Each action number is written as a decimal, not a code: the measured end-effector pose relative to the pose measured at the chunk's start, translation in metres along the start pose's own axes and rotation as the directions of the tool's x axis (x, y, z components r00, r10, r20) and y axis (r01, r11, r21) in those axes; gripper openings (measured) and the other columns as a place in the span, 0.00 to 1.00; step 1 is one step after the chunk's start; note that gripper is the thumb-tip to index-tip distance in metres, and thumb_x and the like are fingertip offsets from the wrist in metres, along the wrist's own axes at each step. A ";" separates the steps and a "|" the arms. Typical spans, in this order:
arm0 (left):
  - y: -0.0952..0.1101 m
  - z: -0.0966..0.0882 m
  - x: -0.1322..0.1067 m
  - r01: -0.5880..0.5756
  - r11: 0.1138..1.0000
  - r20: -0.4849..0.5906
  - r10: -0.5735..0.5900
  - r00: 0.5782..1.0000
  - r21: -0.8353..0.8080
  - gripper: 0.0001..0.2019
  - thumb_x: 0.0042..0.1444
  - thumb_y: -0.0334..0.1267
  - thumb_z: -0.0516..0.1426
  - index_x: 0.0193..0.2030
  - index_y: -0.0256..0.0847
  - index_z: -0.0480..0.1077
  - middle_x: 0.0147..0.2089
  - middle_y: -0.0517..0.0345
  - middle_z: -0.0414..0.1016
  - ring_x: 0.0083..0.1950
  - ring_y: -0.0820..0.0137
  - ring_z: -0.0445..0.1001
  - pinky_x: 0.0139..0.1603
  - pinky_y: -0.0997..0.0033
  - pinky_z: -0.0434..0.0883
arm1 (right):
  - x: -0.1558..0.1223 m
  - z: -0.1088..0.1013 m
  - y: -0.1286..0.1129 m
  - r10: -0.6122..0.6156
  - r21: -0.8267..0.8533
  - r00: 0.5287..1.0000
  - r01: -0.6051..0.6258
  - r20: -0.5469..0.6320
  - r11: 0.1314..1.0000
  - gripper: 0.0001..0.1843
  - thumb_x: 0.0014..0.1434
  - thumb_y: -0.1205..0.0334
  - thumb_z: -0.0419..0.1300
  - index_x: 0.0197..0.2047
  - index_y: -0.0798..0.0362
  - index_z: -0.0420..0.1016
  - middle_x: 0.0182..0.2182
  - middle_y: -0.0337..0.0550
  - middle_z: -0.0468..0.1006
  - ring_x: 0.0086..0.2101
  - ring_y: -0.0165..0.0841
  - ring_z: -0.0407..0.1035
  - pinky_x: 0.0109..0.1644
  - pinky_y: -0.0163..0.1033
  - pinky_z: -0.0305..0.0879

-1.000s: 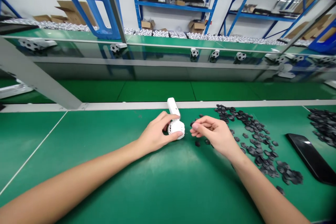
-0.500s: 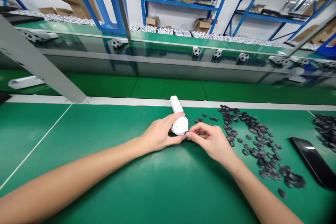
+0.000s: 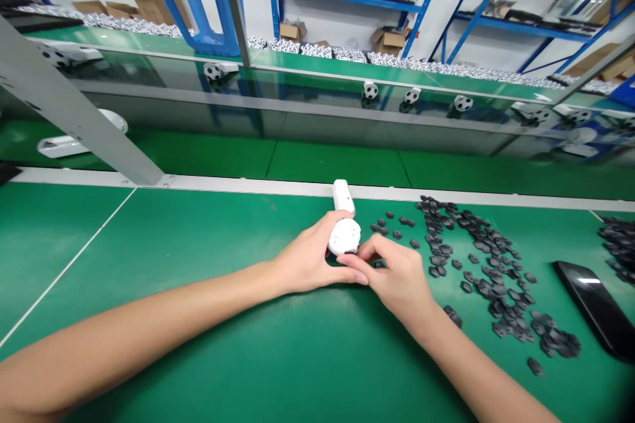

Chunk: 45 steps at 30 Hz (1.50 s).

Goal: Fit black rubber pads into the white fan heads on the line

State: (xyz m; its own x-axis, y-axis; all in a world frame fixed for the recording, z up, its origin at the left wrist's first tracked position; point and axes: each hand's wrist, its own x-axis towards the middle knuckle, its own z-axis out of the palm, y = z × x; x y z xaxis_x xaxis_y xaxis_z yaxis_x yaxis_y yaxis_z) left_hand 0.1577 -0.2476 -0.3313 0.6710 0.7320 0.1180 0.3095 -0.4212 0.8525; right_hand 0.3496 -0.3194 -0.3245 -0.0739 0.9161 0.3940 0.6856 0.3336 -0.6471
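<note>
My left hand [image 3: 307, 258] grips a white plastic handheld device [image 3: 344, 236] by its round head, with the straight handle pointing away from me. My right hand [image 3: 391, 274] sits just below and to the right of that head, with its fingers curled against the lower edge. Whether those fingers pinch anything is hidden. Small dark grey hexagonal pieces [image 3: 476, 258] lie scattered in a long band to the right of my right hand, and a few sit close to the device.
A black glossy slab [image 3: 592, 307] lies at the right of the green workbench [image 3: 198, 238], with another heap of dark pieces [image 3: 618, 244] behind it. A white rail [image 3: 248, 185] and grey strut [image 3: 74, 106] bound the bench's far side. Black-and-white ball-patterned items sit beyond the glass.
My right hand has moved from pinching at the front of the device's head to curling under its lower edge. The device has shifted slightly right, and the view has tilted.
</note>
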 end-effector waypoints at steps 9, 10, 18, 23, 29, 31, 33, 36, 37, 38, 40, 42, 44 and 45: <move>0.000 0.000 -0.003 -0.013 0.993 -0.022 0.015 1.000 0.118 0.42 0.53 0.60 0.69 0.68 0.49 0.57 0.65 0.49 0.70 0.56 0.54 0.75 0.51 0.57 0.73 | -0.001 0.004 0.009 -0.037 0.007 0.999 0.037 0.013 0.999 0.20 0.64 0.55 0.71 0.28 0.51 0.65 0.31 0.39 0.79 0.30 0.32 0.72 0.34 0.38 0.63; 0.000 0.000 -0.003 -0.016 0.992 -0.020 0.019 1.000 0.124 0.42 0.53 0.60 0.69 0.67 0.49 0.57 0.65 0.49 0.71 0.56 0.54 0.76 0.51 0.57 0.73 | -0.001 0.004 0.009 -0.041 0.006 0.999 0.041 0.018 0.999 0.21 0.63 0.55 0.71 0.29 0.51 0.65 0.31 0.39 0.79 0.30 0.31 0.72 0.34 0.38 0.63; -0.002 0.000 -0.006 -0.038 0.988 -0.024 0.042 0.999 0.147 0.41 0.53 0.61 0.69 0.67 0.50 0.57 0.62 0.51 0.72 0.54 0.55 0.76 0.49 0.58 0.72 | -0.003 0.004 0.010 -0.105 -0.009 0.993 0.105 0.049 0.994 0.20 0.67 0.54 0.68 0.30 0.50 0.64 0.31 0.39 0.77 0.30 0.31 0.70 0.33 0.38 0.61; 0.000 -0.003 -0.003 -0.075 0.997 -0.002 0.075 0.997 0.001 0.39 0.57 0.57 0.67 0.68 0.47 0.55 0.53 0.53 0.74 0.44 0.62 0.74 0.43 0.64 0.71 | 0.006 -0.002 0.008 -0.159 0.039 0.986 0.157 0.055 0.987 0.16 0.69 0.56 0.65 0.32 0.51 0.67 0.31 0.40 0.73 0.30 0.32 0.68 0.35 0.38 0.62; -0.004 -0.010 -0.004 -0.129 0.977 -0.120 0.109 0.987 -0.169 0.25 0.68 0.51 0.59 0.66 0.46 0.59 0.50 0.54 0.73 0.43 0.66 0.71 0.43 0.67 0.69 | 0.020 -0.041 0.032 -0.045 0.061 0.975 0.032 0.218 0.998 0.15 0.77 0.58 0.50 0.46 0.48 0.78 0.41 0.42 0.82 0.42 0.35 0.76 0.47 0.39 0.70; -0.005 -0.014 -0.004 -0.151 0.969 -0.142 0.124 0.982 -0.197 0.24 0.68 0.51 0.58 0.65 0.46 0.60 0.50 0.55 0.73 0.42 0.67 0.70 0.43 0.68 0.69 | 0.023 -0.052 0.047 0.084 -0.068 0.982 -0.073 0.169 0.995 0.15 0.77 0.56 0.52 0.47 0.47 0.80 0.41 0.41 0.83 0.42 0.36 0.77 0.47 0.40 0.71; -0.005 -0.018 -0.002 -0.177 0.960 -0.163 0.143 0.976 -0.217 0.22 0.68 0.50 0.59 0.63 0.45 0.63 0.50 0.55 0.73 0.42 0.67 0.70 0.43 0.68 0.69 | 0.026 -0.058 0.063 0.122 -0.174 0.986 -0.101 0.116 0.980 0.14 0.75 0.55 0.55 0.47 0.48 0.82 0.43 0.42 0.84 0.43 0.39 0.78 0.50 0.43 0.72; -0.002 -0.025 0.001 -0.191 0.951 -0.197 0.144 0.970 -0.245 0.20 0.67 0.50 0.60 0.61 0.44 0.66 0.51 0.53 0.74 0.43 0.66 0.71 0.45 0.66 0.70 | 0.029 -0.060 0.078 0.104 -0.266 0.987 -0.067 0.124 0.962 0.13 0.73 0.58 0.57 0.50 0.47 0.84 0.46 0.44 0.84 0.45 0.41 0.79 0.52 0.45 0.73; -0.001 -0.026 0.001 -0.189 0.948 -0.207 0.138 0.969 -0.257 0.20 0.67 0.50 0.60 0.60 0.44 0.67 0.51 0.53 0.74 0.44 0.66 0.71 0.45 0.66 0.71 | 0.029 -0.060 0.081 0.099 -0.284 0.985 -0.056 0.138 0.957 0.14 0.73 0.58 0.57 0.51 0.46 0.84 0.46 0.45 0.84 0.44 0.40 0.79 0.52 0.45 0.74; -0.001 -0.027 0.002 -0.185 0.945 -0.218 0.127 0.968 -0.270 0.20 0.67 0.51 0.60 0.60 0.43 0.67 0.51 0.53 0.74 0.44 0.66 0.71 0.45 0.67 0.71 | 0.030 -0.059 0.082 0.097 -0.299 0.984 -0.048 0.149 0.953 0.14 0.73 0.59 0.57 0.52 0.46 0.84 0.46 0.45 0.83 0.44 0.40 0.79 0.52 0.45 0.74; -0.001 -0.027 0.002 -0.166 0.936 -0.236 0.094 0.967 -0.310 0.21 0.66 0.51 0.60 0.60 0.43 0.67 0.50 0.52 0.73 0.41 0.67 0.71 0.41 0.69 0.71 | 0.030 -0.058 0.083 0.100 -0.322 0.982 -0.043 0.161 0.946 0.15 0.73 0.58 0.57 0.53 0.44 0.85 0.46 0.45 0.83 0.44 0.40 0.79 0.51 0.45 0.75; -0.005 -0.024 0.002 -0.143 0.913 -0.233 0.055 0.971 -0.381 0.23 0.66 0.52 0.59 0.61 0.42 0.66 0.46 0.54 0.73 0.35 0.71 0.69 0.34 0.72 0.70 | 0.032 -0.056 0.083 0.108 -0.336 0.979 -0.045 0.172 0.941 0.14 0.72 0.56 0.59 0.53 0.44 0.85 0.47 0.45 0.82 0.43 0.40 0.79 0.51 0.45 0.75; -0.009 -0.020 0.001 -0.134 0.870 -0.211 0.035 0.977 -0.475 0.25 0.67 0.53 0.59 0.64 0.43 0.62 0.42 0.56 0.71 0.30 0.75 0.66 0.29 0.74 0.67 | 0.034 -0.054 0.084 0.112 -0.344 0.978 -0.044 0.178 0.938 0.13 0.71 0.55 0.60 0.51 0.44 0.85 0.46 0.45 0.82 0.43 0.40 0.79 0.50 0.45 0.74; -0.010 -0.017 0.001 -0.135 0.845 -0.198 0.035 0.979 -0.517 0.26 0.68 0.53 0.59 0.65 0.43 0.61 0.41 0.57 0.70 0.28 0.76 0.66 0.27 0.74 0.68 | 0.035 -0.052 0.086 0.109 -0.343 0.979 -0.044 0.172 0.938 0.13 0.72 0.55 0.59 0.50 0.45 0.85 0.45 0.45 0.82 0.43 0.40 0.79 0.50 0.45 0.73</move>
State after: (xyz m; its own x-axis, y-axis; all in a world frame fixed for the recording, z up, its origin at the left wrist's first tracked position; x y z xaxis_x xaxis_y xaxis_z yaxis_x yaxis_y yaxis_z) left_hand 0.1437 -0.2334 -0.3311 0.5343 0.8086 0.2464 -0.1775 -0.1777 0.9680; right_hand 0.4432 -0.2703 -0.3323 -0.1227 0.9715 0.2030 0.8949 0.1967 -0.4005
